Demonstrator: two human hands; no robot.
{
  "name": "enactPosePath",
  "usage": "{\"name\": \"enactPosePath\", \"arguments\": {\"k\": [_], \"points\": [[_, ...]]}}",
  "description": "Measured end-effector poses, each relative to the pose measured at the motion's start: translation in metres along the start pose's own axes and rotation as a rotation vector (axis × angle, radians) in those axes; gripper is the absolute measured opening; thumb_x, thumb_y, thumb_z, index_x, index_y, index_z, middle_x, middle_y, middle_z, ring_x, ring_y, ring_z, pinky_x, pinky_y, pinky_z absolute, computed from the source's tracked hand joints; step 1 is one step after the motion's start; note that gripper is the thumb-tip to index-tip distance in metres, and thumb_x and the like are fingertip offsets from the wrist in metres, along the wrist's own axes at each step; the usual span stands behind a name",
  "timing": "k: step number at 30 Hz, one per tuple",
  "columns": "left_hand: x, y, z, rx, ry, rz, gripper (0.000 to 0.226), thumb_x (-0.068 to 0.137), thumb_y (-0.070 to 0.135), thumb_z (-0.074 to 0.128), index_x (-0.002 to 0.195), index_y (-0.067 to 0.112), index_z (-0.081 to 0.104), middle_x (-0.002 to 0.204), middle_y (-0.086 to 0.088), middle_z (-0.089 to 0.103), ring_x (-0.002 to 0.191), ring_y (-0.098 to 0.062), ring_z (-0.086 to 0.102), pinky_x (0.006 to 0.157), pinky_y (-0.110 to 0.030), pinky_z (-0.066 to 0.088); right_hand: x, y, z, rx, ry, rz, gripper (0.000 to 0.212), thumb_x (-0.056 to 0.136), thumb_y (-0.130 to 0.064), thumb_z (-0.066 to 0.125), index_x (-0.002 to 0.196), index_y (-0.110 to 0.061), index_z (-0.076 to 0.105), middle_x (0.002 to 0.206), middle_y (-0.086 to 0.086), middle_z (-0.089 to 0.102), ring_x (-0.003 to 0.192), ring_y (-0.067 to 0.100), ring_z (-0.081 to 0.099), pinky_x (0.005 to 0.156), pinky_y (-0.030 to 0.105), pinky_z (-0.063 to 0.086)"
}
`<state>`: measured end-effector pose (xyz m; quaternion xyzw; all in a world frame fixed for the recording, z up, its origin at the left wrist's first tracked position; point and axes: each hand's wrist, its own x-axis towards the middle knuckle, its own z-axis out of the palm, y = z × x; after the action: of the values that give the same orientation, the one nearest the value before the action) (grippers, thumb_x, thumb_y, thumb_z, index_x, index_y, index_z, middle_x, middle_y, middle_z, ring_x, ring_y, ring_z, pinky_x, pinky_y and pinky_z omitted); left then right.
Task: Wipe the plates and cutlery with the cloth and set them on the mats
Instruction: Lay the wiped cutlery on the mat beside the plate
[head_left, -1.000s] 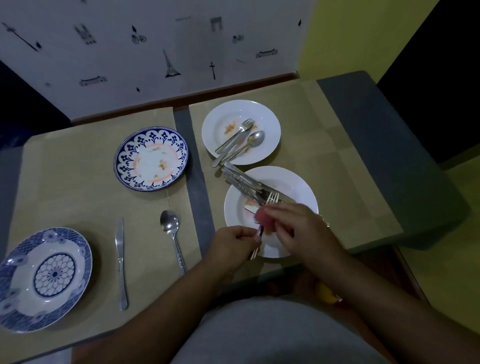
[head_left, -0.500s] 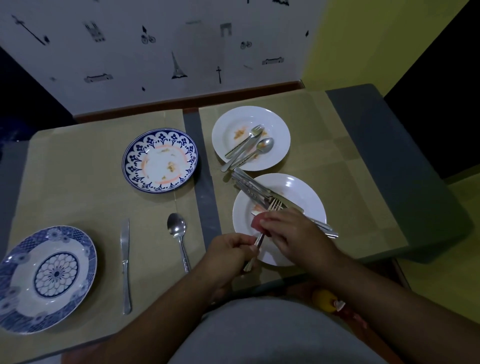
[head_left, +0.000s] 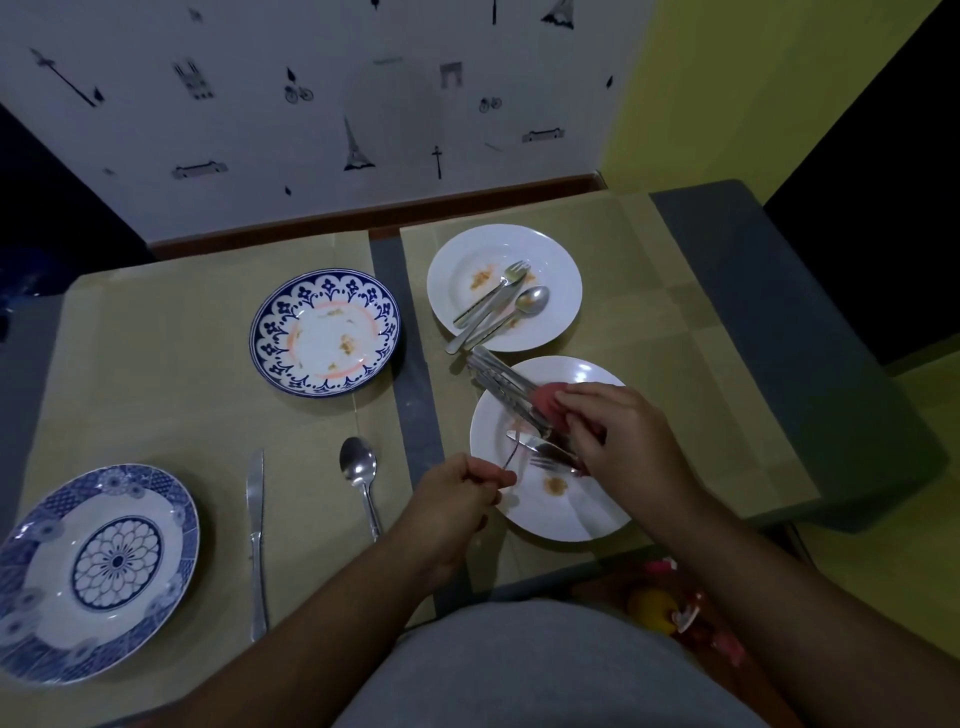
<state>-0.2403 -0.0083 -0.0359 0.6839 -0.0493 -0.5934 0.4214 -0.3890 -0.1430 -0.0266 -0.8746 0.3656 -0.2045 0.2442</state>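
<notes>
wall (head_left: 322, 119): white, black landmark decals | side wall (head_left: 727, 88): yellow | light: dim

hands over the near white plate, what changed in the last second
The right hand slid the pink cloth from the fork's tines up onto the cutlery pile. The left hand kept pinching the fork's handle. The plates, knife and spoon on the left mat stayed put.

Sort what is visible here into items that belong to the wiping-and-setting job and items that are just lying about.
Part of the job: pink cloth in right hand; fork in left hand; near white plate; far white plate; blue-rimmed plate; blue patterned plate; knife; spoon; mats.

Lying about: yellow object below the table edge.
</notes>
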Motion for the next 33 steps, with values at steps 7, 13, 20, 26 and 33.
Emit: {"name": "enactPosePath", "arguments": {"k": [7, 13, 20, 26, 33], "points": [[-0.004, 0.001, 0.005, -0.109, -0.059, -0.041, 0.028, 0.091, -0.009, 0.062, 0.111, 0.007, 0.073, 0.107, -0.010, 0.076, 0.095, -0.024, 0.072, 0.068, -0.029, 0.060, -0.007, -0.014, 0.001, -0.037, -0.047, -0.136, 0.046, 0.080, -0.003, 0.069, 0.121, -0.022, 0.066, 0.122, -0.003, 0.065, 0.107, 0.019, 0.057, 0.092, 0.032, 0.049], [-0.011, 0.001, 0.005, -0.131, -0.158, -0.050, 0.029, 0.097, -0.010, 0.052, 0.105, 0.007, 0.074, 0.092, -0.010, 0.074, 0.075, -0.013, 0.069, 0.061, -0.023, 0.054, -0.014, -0.006, 0.019, -0.080, -0.217, -0.396, 0.029, 0.082, -0.010, 0.056, 0.106, -0.015, 0.073, 0.113, 0.002, 0.067, 0.101, 0.022, 0.060, 0.090, 0.035, 0.050], [-0.013, -0.004, -0.002, -0.087, -0.131, -0.036, 0.030, 0.096, -0.008, 0.053, 0.110, 0.010, 0.073, 0.091, -0.008, 0.076, 0.074, -0.011, 0.069, 0.060, -0.020, 0.053, -0.018, -0.012, 0.018, -0.110, -0.188, -0.349, 0.034, 0.075, -0.001, 0.065, 0.105, -0.014, 0.072, 0.111, 0.005, 0.068, 0.099, 0.024, 0.059, 0.089, 0.036, 0.051], [-0.014, -0.007, -0.003, -0.006, -0.134, -0.056, 0.026, 0.093, -0.004, 0.060, 0.110, 0.010, 0.074, 0.100, -0.010, 0.075, 0.082, -0.015, 0.066, 0.066, -0.025, 0.053, 0.018, 0.017, 0.013, -0.133, -0.219, -0.104, 0.030, 0.086, -0.019, 0.050, 0.105, -0.022, 0.072, 0.100, -0.002, 0.071, 0.089, 0.020, 0.062, 0.081, 0.035, 0.050], [-0.010, -0.003, -0.007, -0.120, -0.038, -0.060, 0.025, 0.101, 0.005, 0.053, 0.116, 0.012, 0.071, 0.100, -0.009, 0.074, 0.080, -0.015, 0.063, 0.066, -0.025, 0.051, 0.011, 0.006, -0.009, -0.006, -0.011, 0.009, 0.035, 0.083, -0.001, 0.064, 0.113, -0.018, 0.071, 0.106, -0.003, 0.069, 0.097, 0.015, 0.059, 0.086, 0.035, 0.052]]}}
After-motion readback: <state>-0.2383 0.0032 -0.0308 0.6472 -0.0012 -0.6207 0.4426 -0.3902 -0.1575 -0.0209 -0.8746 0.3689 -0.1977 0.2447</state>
